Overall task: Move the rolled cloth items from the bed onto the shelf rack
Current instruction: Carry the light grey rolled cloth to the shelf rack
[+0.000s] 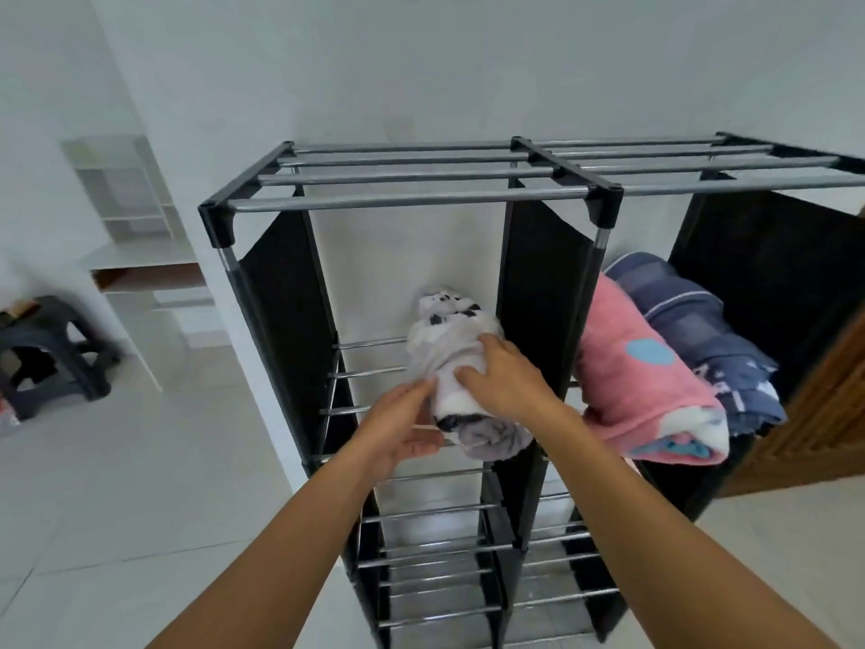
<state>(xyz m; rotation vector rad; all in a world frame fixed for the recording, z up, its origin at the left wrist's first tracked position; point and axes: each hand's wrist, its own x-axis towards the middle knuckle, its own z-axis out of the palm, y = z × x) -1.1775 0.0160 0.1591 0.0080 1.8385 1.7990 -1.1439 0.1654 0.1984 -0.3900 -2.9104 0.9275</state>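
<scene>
A black shelf rack [412, 199] with silver bars stands against the white wall. A rolled white-and-grey cloth with black spots [444, 339] lies on the upper bars of the left compartment. My left hand [402, 428] grips its near left side from below. My right hand [505, 381] rests on top of it, fingers curled over the roll. In the right compartment a rolled pink cloth [641, 381] and a rolled dark blue cloth [702, 330] lie side by side on the same level. The bed is out of view.
Lower tiers of bare bars [435, 550] sit below my arms. A dark plastic stool [51, 348] and a white desk unit [135, 260] stand at the left on the tiled floor. A brown wooden door [824, 414] is at the right edge.
</scene>
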